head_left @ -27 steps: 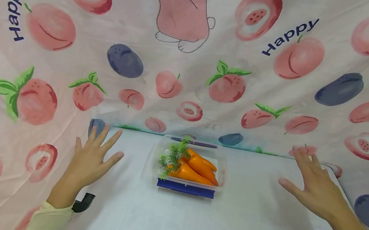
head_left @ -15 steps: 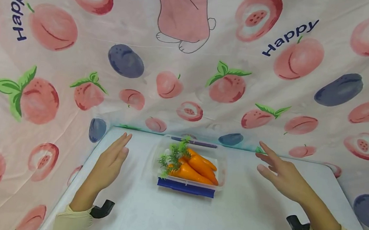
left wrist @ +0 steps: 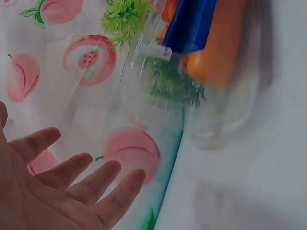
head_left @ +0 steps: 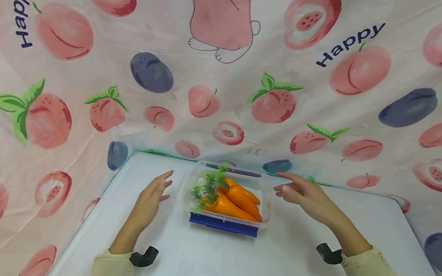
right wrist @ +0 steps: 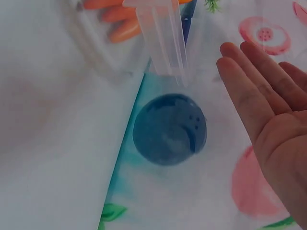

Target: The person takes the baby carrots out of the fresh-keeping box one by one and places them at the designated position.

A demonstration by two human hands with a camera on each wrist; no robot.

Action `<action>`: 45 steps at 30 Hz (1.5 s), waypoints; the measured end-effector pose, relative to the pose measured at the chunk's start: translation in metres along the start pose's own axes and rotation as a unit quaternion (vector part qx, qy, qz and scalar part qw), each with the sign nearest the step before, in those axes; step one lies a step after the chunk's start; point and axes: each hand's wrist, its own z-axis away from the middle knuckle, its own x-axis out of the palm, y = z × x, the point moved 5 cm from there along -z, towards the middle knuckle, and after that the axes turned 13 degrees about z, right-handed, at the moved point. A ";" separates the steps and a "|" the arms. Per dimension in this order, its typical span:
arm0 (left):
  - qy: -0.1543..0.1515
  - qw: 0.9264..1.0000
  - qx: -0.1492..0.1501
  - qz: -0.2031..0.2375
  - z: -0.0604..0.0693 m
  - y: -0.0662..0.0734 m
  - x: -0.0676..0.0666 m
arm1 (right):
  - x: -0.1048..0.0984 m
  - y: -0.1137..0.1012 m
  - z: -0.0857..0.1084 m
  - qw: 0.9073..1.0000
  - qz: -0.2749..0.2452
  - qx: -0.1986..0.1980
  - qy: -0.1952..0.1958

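A clear plastic food container [head_left: 266, 204] with blue side clips stands on the white table, and its near blue clip [head_left: 223, 224] hangs outward. Inside lie several orange carrots [head_left: 234, 205] with feathery green tops [head_left: 210, 186] toward the left. My left hand [head_left: 149, 204] hovers left of the container, apart from it, its fingers loosely extended; the left wrist view shows that hand [left wrist: 72, 187] with nothing in it. On the other side my right hand [head_left: 311, 200] is close to the container's right wall, fingers relaxed. In the right wrist view this hand [right wrist: 268, 105] holds nothing.
A white table [head_left: 208, 265] spreads in front of and beside the container. Behind it and at both sides hangs a pink fruit-print cloth [head_left: 211, 75], meeting the table's far edge. A black wrist mount [head_left: 144, 257] sits at the left wrist, another black mount [head_left: 329, 253] at the right.
Both hands have come inward from the table's sides toward the container, the left moving right and the right moving left. Their spread fingers have drawn together. The container and carrots stay put.
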 end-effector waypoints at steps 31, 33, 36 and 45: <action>-0.007 0.991 -0.091 0.099 -0.036 -0.059 0.042 | 0.060 -0.054 -0.077 0.989 -0.015 -0.049 -0.140; -0.010 0.991 -0.090 0.102 -0.037 -0.061 0.043 | 0.063 -0.055 -0.079 0.988 -0.008 -0.046 -0.148; -0.008 0.991 -0.088 0.099 -0.039 -0.065 0.043 | 0.068 -0.058 -0.083 0.986 0.007 -0.042 -0.162; -0.002 0.990 -0.084 0.114 -0.040 -0.079 0.044 | 0.081 -0.066 -0.091 0.978 0.044 -0.061 -0.195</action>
